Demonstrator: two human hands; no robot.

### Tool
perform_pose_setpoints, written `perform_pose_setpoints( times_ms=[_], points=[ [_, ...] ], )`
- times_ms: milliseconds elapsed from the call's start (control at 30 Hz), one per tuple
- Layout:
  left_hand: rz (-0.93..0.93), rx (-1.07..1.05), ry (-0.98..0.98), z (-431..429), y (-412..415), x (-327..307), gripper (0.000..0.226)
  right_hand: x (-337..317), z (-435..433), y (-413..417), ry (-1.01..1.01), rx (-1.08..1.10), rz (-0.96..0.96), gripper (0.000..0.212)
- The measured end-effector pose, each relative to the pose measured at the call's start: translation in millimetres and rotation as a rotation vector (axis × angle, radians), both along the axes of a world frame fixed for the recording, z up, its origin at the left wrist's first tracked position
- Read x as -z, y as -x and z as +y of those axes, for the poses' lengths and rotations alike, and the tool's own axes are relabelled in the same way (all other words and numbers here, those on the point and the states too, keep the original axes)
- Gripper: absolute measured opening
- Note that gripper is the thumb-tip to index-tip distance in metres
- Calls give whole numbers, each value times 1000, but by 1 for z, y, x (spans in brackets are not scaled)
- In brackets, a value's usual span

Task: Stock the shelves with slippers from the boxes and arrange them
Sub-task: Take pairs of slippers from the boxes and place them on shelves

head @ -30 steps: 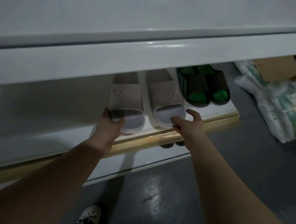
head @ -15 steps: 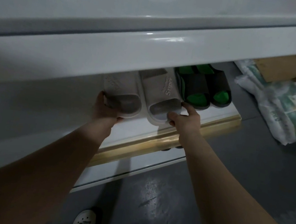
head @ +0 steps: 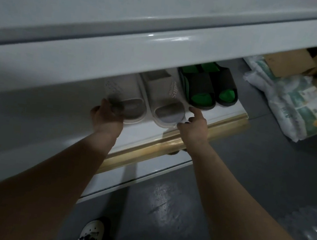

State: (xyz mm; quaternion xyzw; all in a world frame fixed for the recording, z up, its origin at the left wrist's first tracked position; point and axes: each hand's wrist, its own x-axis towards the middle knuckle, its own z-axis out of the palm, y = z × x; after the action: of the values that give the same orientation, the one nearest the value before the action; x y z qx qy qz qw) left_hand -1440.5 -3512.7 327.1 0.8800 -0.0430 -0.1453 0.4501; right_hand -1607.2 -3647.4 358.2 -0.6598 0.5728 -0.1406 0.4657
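Note:
Two beige slippers lie side by side on a white shelf (head: 147, 136) with a wooden front lip. My left hand (head: 107, 116) grips the toe end of the left beige slipper (head: 124, 95). My right hand (head: 193, 125) touches the toe end of the right beige slipper (head: 164, 98), with its forefinger stretched along the slipper's right edge. A pair of black and green slippers (head: 208, 86) sits right beside them, further right on the same shelf. The slippers' heels are hidden under the shelf above.
A white upper shelf (head: 122, 54) overhangs the slippers. On the grey floor at the right lie plastic-wrapped packs (head: 296, 105) and cardboard boxes (head: 288, 60). A bubble-wrapped bundle (head: 310, 230) is at the lower right. My shoe (head: 91, 236) shows at the bottom.
Both hands have pushed the beige slippers further back on the shelf and to the right, up against the black and green pair.

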Motion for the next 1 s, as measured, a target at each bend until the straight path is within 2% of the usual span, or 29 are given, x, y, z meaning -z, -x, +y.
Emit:
perform_pose_setpoints(
  times_ms=[133, 233, 333, 633, 1000],
  points=[
    [6, 89, -45, 10, 20, -19, 59, -21, 23, 25, -9, -1, -25, 55],
    [37, 185, 36, 18, 46, -40, 49, -40, 40, 49, -60, -4, -66, 48],
    [128, 315, 59, 24, 78, -61, 48, -59, 59, 70, -76, -10, -89, 47],
    [205, 731, 126, 43, 166, -115, 46, -120, 113, 138, 31, 74, -99, 43],
    [206, 1211, 117, 75, 269, -169, 47, -171, 203, 256, 125, 472, -57, 45]
  ],
)
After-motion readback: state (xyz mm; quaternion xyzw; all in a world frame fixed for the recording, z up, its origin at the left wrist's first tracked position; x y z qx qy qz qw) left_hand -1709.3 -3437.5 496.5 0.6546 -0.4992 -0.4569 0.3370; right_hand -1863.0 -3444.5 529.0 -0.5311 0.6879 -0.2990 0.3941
